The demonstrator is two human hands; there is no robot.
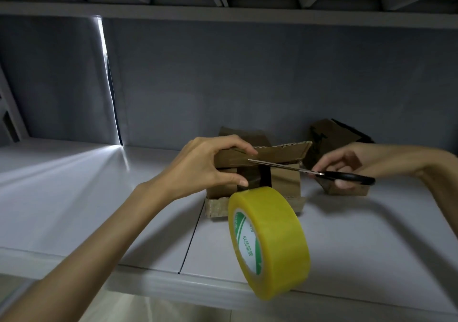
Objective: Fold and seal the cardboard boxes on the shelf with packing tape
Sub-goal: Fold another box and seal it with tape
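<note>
While left hand (198,165) grips box (285,180), scissors (322,172) beside

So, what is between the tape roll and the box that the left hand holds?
Head view: a stretched strip of tape joins roll and box; scissors reach toward it.

The right hand (347,163) covers the scissors' (322,172) handle loops and part of the second cardboard box (332,133) behind. The tape roll (269,242) hides the front box's (257,170) lower edge. The label print is too small to read.
</note>
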